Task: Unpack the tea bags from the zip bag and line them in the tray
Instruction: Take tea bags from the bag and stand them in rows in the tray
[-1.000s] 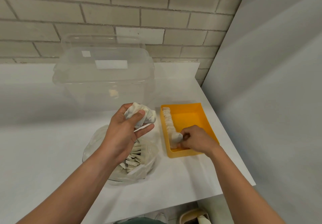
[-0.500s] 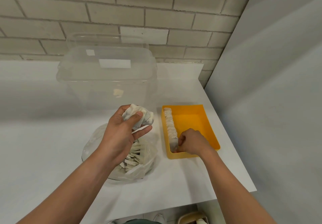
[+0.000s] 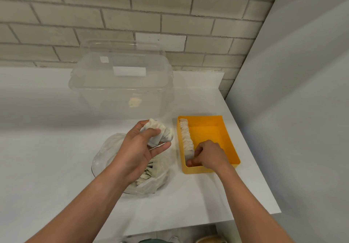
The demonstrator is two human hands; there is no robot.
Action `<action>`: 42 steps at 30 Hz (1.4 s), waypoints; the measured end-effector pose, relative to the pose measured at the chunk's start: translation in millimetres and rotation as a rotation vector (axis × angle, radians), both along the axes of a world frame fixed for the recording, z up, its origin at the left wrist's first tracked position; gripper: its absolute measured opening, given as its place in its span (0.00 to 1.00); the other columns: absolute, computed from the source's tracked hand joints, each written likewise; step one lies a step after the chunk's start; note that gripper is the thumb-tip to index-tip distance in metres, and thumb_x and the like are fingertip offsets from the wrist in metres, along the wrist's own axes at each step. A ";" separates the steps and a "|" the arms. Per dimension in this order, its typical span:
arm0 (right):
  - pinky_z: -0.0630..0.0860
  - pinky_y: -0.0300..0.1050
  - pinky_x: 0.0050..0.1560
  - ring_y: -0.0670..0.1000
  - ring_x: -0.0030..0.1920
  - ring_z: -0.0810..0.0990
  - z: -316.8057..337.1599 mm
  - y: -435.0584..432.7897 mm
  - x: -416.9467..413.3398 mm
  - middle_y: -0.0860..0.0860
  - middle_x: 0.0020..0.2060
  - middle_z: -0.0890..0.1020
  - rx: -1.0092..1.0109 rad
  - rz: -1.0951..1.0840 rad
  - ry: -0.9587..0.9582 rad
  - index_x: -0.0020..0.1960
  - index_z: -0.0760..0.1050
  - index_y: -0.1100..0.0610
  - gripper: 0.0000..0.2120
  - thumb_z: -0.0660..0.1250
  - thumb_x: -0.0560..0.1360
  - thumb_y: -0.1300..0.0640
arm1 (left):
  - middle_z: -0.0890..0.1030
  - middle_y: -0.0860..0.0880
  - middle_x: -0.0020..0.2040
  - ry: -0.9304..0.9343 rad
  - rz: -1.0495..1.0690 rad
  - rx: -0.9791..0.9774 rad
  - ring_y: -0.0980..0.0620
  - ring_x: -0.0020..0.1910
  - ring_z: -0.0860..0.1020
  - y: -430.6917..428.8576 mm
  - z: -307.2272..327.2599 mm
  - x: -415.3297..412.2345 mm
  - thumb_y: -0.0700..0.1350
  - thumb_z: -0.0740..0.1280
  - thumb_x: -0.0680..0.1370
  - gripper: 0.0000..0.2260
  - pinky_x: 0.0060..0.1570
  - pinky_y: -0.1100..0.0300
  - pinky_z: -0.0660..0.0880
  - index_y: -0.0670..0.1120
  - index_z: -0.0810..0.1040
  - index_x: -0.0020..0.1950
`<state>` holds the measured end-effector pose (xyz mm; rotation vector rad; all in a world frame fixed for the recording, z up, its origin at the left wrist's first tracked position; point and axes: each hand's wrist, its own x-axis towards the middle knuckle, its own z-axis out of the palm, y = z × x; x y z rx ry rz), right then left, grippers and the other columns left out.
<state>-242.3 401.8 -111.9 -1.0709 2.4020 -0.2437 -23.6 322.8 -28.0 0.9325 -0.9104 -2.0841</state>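
Note:
A clear zip bag (image 3: 109,152) with several tea bags inside lies on the white table. Above it my left hand (image 3: 137,146) grips a bunch of white tea bags (image 3: 162,132). To the right stands a yellow tray (image 3: 224,135) with a row of tea bags (image 3: 186,135) along its left wall. My right hand (image 3: 205,155) is down in the tray's near left corner, fingers curled, pinching the nearest tea bag at the end of the row.
A large clear plastic bin (image 3: 120,84) stands behind the bag against the brick wall. A grey wall (image 3: 292,91) runs close along the table's right edge. The table's front edge (image 3: 188,225) lies just below my arms.
My right hand has lowered a tea bag into the near end of the row and sunk deeper into the tray. My left hand has kept its bunch almost still.

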 end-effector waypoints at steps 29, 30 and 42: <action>0.84 0.45 0.48 0.49 0.42 0.86 106.8 -1.1 62.7 0.42 0.52 0.84 -0.697 0.162 -0.441 0.64 0.79 0.40 0.21 0.73 0.76 0.60 | 0.83 0.41 0.50 -0.222 -0.208 -0.284 0.44 0.48 0.86 -2.6 6.4 13.7 0.29 0.70 0.77 0.13 0.53 0.46 0.85 0.41 0.77 0.59; 0.82 0.42 0.50 0.46 0.45 0.85 108.2 -2.4 61.0 0.40 0.53 0.83 -0.676 0.224 -0.364 0.63 0.80 0.38 0.20 0.73 0.76 0.58 | 0.83 0.42 0.50 -0.257 -0.238 -0.324 0.44 0.48 0.86 -4.0 6.8 14.3 0.29 0.70 0.78 0.13 0.53 0.46 0.85 0.42 0.77 0.59; 0.81 0.47 0.44 0.52 0.41 0.83 98.1 -0.9 57.8 0.56 0.43 0.86 -0.856 -0.133 -0.758 0.47 0.84 0.57 0.04 0.74 0.76 0.64 | 0.83 0.35 0.59 -0.132 -0.263 -0.217 0.36 0.60 0.83 -4.0 3.0 2.8 0.30 0.74 0.75 0.18 0.61 0.47 0.82 0.43 0.78 0.62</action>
